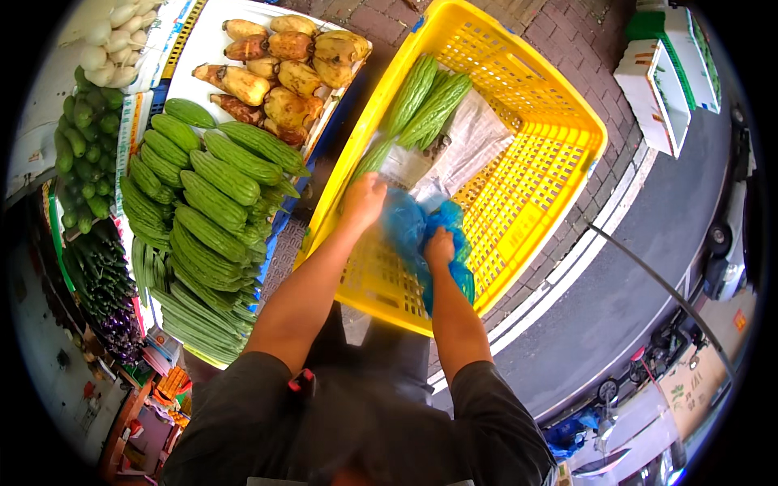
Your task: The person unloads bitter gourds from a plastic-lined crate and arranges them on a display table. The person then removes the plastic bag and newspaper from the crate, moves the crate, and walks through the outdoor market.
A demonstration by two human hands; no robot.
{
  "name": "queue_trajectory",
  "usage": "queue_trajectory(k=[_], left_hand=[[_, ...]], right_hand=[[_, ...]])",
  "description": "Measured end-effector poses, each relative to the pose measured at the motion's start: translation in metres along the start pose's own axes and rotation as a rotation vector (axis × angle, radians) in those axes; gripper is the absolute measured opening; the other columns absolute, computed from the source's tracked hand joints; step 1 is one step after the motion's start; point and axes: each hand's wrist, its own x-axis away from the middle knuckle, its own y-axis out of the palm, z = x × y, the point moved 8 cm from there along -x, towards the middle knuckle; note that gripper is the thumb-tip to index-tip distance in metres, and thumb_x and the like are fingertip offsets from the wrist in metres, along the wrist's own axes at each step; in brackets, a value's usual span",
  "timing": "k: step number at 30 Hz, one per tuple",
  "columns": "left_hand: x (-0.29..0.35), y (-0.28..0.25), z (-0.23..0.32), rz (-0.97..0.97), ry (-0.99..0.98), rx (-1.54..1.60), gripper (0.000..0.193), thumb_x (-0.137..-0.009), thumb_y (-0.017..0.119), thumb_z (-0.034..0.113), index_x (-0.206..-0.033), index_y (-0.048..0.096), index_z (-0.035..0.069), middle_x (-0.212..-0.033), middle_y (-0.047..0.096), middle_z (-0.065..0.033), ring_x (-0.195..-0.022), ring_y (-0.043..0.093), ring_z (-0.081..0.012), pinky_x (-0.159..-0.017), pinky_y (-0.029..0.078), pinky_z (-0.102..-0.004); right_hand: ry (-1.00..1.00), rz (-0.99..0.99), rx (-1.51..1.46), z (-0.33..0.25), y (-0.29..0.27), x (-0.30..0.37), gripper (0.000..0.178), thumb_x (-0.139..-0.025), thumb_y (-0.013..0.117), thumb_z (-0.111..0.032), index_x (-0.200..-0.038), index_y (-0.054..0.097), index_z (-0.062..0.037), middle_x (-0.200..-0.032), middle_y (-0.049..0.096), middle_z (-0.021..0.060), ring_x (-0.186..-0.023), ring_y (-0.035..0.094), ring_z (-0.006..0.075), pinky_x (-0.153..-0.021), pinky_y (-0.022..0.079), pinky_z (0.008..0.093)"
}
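top: dark grey short-sleeved shirt | forearms: bare | chest: small black clip with red mark | hands: no gloves

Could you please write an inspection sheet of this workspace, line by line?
Surface: yellow plastic crate on brick pavement.
Job's things: blue plastic bag; bitter gourds in the crate; newspaper under them.
Clutter: nothing seen inside the crate besides these.
Grippers: left hand is inside the crate by the bag; right hand grips the blue bag.
Cables: thin dark line over the road; whether it is a cable I cannot tell.
Surroundings: stacked bitter gourds, lotus roots, white box.
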Motion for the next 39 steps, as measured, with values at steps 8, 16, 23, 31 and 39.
queue_trajectory(k=[8,16,23,31,39], left_hand=[[-0.047,0.024,-0.019,0.453,0.095,-0.272,0.039,-0.081,0.056,0.017,-0.115,0.054,-0.004,-0.107,0.059,-0.0262,-0.1,0.056,-0.0414,-0.088,0.044,-0.0454],[-0.072,0.038,0.005,0.578,0.123,-0.656,0.047,-0.076,0.056,0.01,-0.122,0.051,0.001,-0.111,0.057,-0.0183,-0.097,0.053,-0.0371,-0.083,0.043,-0.0485],[-0.081,0.047,-0.004,0.437,-0.035,-0.552,0.035,-0.077,0.051,0.009,-0.111,0.056,0.006,-0.107,0.057,-0.0169,-0.096,0.054,-0.0346,-0.079,0.043,-0.049],[-0.074,0.061,-0.027,0.757,-0.044,-0.395,0.032,-0.086,0.043,0.013,-0.113,0.058,0.003,-0.11,0.058,-0.0237,-0.105,0.054,-0.0383,-0.093,0.038,-0.0536],[-0.038,0.062,0.013,0.359,0.098,-0.267,0.042,-0.078,0.053,0.006,-0.119,0.051,-0.006,-0.109,0.055,-0.0279,-0.104,0.053,-0.0428,-0.092,0.042,-0.0489]], right_hand=[[-0.063,-0.449,-0.078,-0.042,-0.017,0.001,0.041,-0.079,0.059,-0.036,-0.096,0.061,0.0018,-0.097,0.062,0.0296,-0.094,0.061,0.0417,-0.083,0.047,0.0482],[-0.066,0.051,-0.19,-0.058,-0.187,-0.039,0.047,-0.082,0.061,-0.039,-0.088,0.065,0.0069,-0.08,0.066,0.018,-0.074,0.062,0.0275,-0.069,0.046,0.0378],[-0.18,0.315,-0.572,-0.119,-0.194,-0.198,0.061,-0.083,0.063,-0.047,-0.109,0.06,0.008,-0.071,0.061,0.0117,-0.057,0.054,0.0185,-0.054,0.042,0.0308],[-0.053,0.103,-0.454,-0.165,-0.128,-0.26,0.07,-0.073,0.072,-0.051,-0.104,0.059,0.0103,-0.094,0.063,0.0209,-0.081,0.06,0.033,-0.065,0.049,0.0397],[-0.04,0.176,-0.998,-0.126,-0.198,-0.164,0.059,-0.078,0.073,-0.034,-0.12,0.053,0.0031,-0.11,0.058,0.0188,-0.091,0.06,0.0286,-0.071,0.054,0.0386]])
